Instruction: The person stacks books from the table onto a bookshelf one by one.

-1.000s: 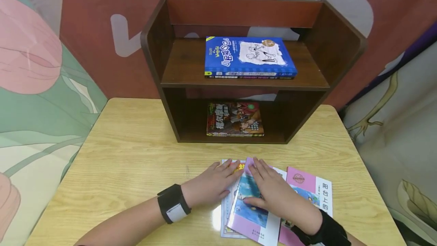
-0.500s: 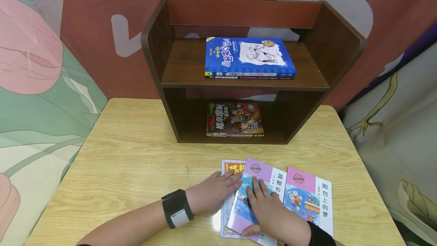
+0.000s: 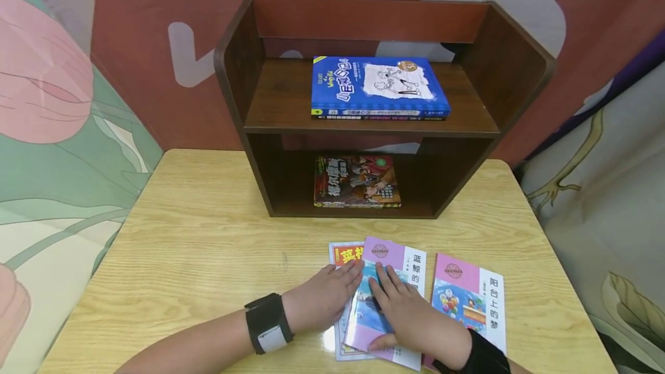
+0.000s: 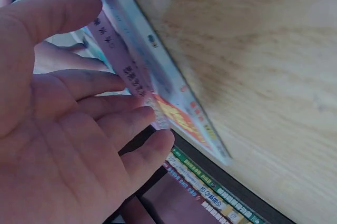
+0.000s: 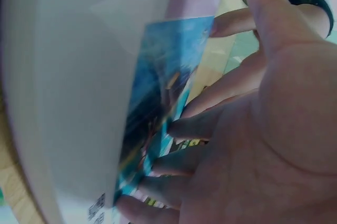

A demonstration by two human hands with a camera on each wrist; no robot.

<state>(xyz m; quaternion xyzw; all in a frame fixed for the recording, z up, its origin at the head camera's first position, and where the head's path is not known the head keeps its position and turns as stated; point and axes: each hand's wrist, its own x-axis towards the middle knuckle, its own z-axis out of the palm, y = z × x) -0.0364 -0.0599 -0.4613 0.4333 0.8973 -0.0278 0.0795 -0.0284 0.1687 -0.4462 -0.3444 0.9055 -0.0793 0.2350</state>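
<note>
A pink and white book with a blue sea picture (image 3: 384,251) lies partly over a light-blue bordered book with a red and yellow title (image 3: 343,255). My right hand (image 3: 413,316) rests on the sea-picture cover, its fingers extended. In the right wrist view those fingertips (image 5: 179,129) touch the blue picture. At the left edge of the two books is my left hand (image 3: 322,299), fingers stretched along the spines; the left wrist view shows its fingertips (image 4: 160,139) beside the pink spine (image 4: 118,50). A second pink and white book with balloons (image 3: 470,281) lies to the right, partly hidden by my right wrist.
A dark brown two-tier shelf (image 3: 371,130) stands at the back of the wooden table (image 3: 208,235). Blue books (image 3: 379,85) lie on its upper tier, brown comic-style books (image 3: 357,180) on the lower one. A patterned curtain (image 3: 597,218) hangs at the right.
The sea-picture book has slid left, opening a gap to the balloon book, and the light-blue book's top has shifted left too. My right hand first drew back toward me, uncovering the title.
</note>
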